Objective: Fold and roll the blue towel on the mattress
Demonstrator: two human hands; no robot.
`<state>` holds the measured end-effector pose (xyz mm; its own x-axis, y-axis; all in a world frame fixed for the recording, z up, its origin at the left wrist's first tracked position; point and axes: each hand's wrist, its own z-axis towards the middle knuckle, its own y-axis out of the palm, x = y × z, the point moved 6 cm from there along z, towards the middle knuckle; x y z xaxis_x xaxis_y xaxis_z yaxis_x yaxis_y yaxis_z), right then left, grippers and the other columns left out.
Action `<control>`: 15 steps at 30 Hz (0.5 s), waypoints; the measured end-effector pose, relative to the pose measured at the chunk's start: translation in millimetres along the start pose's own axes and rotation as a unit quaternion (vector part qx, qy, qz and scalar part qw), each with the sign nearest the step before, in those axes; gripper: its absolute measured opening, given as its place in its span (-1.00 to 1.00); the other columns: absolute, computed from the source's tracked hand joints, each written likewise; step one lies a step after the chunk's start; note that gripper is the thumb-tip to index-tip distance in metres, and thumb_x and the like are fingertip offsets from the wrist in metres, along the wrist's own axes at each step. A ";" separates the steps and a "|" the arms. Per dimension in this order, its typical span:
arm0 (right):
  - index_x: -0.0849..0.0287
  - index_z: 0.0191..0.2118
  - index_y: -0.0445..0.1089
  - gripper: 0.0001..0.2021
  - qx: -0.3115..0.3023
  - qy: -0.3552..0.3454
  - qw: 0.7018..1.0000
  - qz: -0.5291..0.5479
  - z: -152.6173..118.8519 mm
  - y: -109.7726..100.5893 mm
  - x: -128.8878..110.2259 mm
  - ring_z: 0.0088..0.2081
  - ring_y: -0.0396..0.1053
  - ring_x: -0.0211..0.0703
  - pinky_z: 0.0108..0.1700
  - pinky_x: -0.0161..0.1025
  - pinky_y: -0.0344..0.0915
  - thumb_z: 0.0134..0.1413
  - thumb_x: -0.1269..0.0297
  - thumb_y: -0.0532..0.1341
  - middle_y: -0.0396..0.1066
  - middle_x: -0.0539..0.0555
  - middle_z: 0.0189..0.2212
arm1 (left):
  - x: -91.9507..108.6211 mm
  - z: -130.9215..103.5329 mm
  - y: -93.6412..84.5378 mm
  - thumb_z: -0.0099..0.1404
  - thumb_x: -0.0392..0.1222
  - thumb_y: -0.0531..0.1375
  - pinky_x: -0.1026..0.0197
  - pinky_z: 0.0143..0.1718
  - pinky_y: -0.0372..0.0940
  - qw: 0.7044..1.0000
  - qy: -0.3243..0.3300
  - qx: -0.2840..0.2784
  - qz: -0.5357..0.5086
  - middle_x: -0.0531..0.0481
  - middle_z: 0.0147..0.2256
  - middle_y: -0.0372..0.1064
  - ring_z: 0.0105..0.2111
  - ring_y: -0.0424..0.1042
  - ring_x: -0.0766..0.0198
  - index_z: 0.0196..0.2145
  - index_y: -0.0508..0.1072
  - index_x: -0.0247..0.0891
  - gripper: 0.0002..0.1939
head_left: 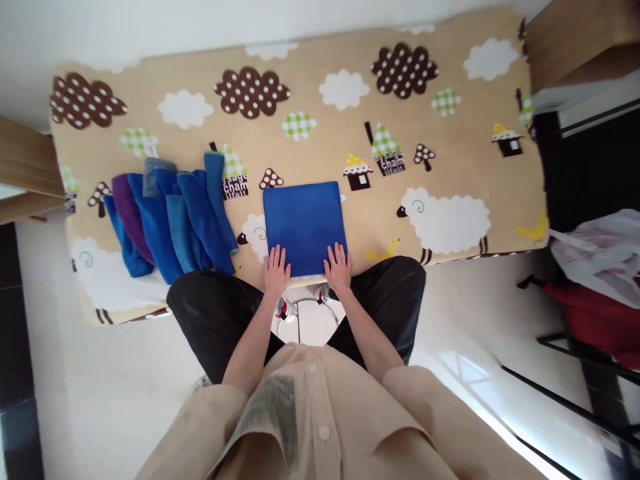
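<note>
Neither of your hands is closed on anything: your left hand (277, 270) and right hand (339, 267) lie palm down with fingers extended, one at each near corner of a flat blue cloth (306, 223). Under it spreads a long table (310, 157) dressed in a tan cover with sheep, clouds and little houses, its length running from your left to your right. To your left on that cover you have a row of rolled cloths (177, 227), mostly blue, packed against one another; their long axes run away from you, far ends leaning left. At your far right, beyond the table's end, a whitish plastic bag (603, 257) sits over red fabric (595, 320); you cannot tell what the bag holds. Your blue cloth, smaller than that row, rests near the front edge, around the middle of the table, apart from the rolls. It is close to square, so no long axis stands out; its sides run away from you, far ends slightly left. Smaller again, a purple roll (131, 217) lies toward the left of the row, and a gray roll (151, 180) at its far side.
</note>
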<state>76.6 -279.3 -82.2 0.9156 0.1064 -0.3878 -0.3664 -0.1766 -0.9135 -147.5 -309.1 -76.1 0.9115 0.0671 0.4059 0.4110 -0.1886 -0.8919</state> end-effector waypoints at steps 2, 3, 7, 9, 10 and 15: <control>0.20 0.47 0.06 -0.43 0.028 0.058 0.998 0.015 -10.0 -3.4 14.1 0.50 -0.20 0.07 0.46 0.21 -0.21 0.46 0.15 -0.10 -0.11 0.22 0.49 | -12.3 -13.9 -5.4 0.52 -0.09 -0.10 -0.16 0.48 -0.30 0.997 -0.068 0.022 -0.002 -0.21 0.48 -0.20 0.49 -0.23 0.02 0.47 0.01 -0.35 -0.36; 0.23 0.46 0.09 -0.42 0.043 0.087 0.995 0.030 -11.5 -6.7 20.9 0.50 -0.17 0.10 0.45 0.22 -0.19 0.44 0.14 -0.07 -0.07 0.26 0.48 | -18.9 -19.9 -8.9 0.51 -0.11 -0.08 -0.18 0.47 -0.26 0.994 -0.107 0.034 -0.008 -0.24 0.48 -0.18 0.49 -0.21 -0.02 0.46 0.04 -0.36 -0.37; 0.39 0.32 0.27 -0.45 0.121 0.205 0.964 0.120 -15.0 -22.7 45.2 0.40 0.03 0.24 0.39 0.19 -0.01 0.31 0.23 0.07 0.13 0.43 0.37 | -34.4 -39.8 -20.0 0.42 -0.26 0.05 -0.14 0.42 -0.05 0.971 -0.214 0.085 -0.070 -0.40 0.41 0.00 0.45 -0.06 -0.12 0.34 0.25 -0.43 -0.43; 0.42 0.18 0.41 -0.52 0.145 0.232 0.948 0.165 -18.2 -28.3 51.1 0.32 0.16 0.26 0.36 0.15 0.06 0.20 0.31 0.13 0.26 0.46 0.26 | -36.7 -46.6 -21.4 0.37 -0.30 0.11 -0.09 0.39 0.05 0.956 -0.248 0.097 -0.123 -0.40 0.32 0.15 0.39 0.08 -0.12 0.22 0.39 -0.40 -0.52; 0.42 0.09 0.47 -0.57 0.151 0.242 0.940 0.188 -19.9 -30.1 52.7 0.27 0.21 0.26 0.35 0.13 0.08 0.14 0.34 0.15 0.31 0.47 0.20 | -37.5 -49.2 -21.5 0.36 -0.30 0.13 -0.08 0.37 0.08 0.947 -0.266 0.099 -0.149 -0.40 0.27 0.22 0.36 0.13 -0.11 0.15 0.46 -0.38 -0.58; 0.33 -0.27 0.55 -0.80 0.137 0.307 0.894 0.296 -28.8 -33.7 54.5 0.07 0.40 0.17 0.27 0.00 0.22 -0.01 0.39 0.23 0.48 0.40 -0.10 | -39.5 -52.8 -23.2 0.31 -0.24 0.20 -0.01 0.26 0.21 0.923 -0.306 0.088 -0.216 -0.37 0.03 0.44 0.18 0.38 -0.07 -0.07 0.55 -0.37 -0.73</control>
<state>143.6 -295.7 -69.0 0.4354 -0.4976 -0.7502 -0.7669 0.2315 -0.5986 -193.9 -359.1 -61.0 0.4780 0.6495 0.5913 0.6859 0.1446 -0.7132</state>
